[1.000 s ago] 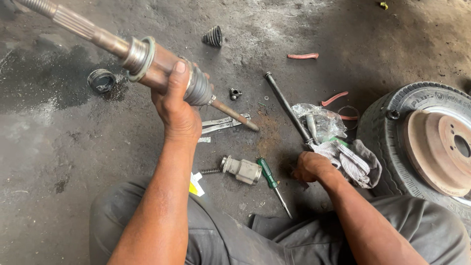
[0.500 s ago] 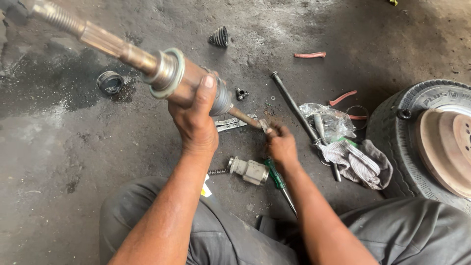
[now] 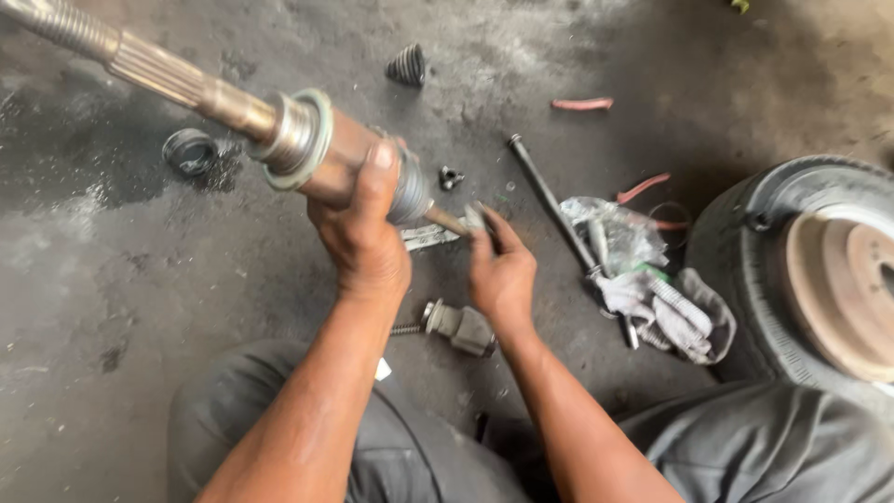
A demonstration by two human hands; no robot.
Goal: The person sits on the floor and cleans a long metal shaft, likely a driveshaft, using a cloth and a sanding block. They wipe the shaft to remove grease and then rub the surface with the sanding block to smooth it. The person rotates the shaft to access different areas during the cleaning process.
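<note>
My left hand [image 3: 363, 233] grips the thick middle of a long metal shaft assembly [image 3: 223, 107] and holds it off the floor, slanting up to the top left. A pale ring [image 3: 303, 140] sits on the shaft just above my fingers. My right hand [image 3: 501, 270] is at the shaft's thin lower end [image 3: 445, 221], with its fingertips pinched on a small grey part [image 3: 475, 217] there. A metal fitting [image 3: 458, 326] with a threaded stud lies on the floor below my right wrist.
A wheel with a rusty drum [image 3: 829, 279] lies at right. Beside it are a grey rag with tools [image 3: 666, 307], a plastic bag [image 3: 615, 228] and a long black bar [image 3: 549, 200]. A ribbed rubber boot [image 3: 408, 65], a black ring [image 3: 189, 152] and red strips [image 3: 582, 103] lie on the stained concrete.
My right hand left the rag and tools, came across to the shaft's thin end and now pinches a small part there. The shaft has risen and swung left.
</note>
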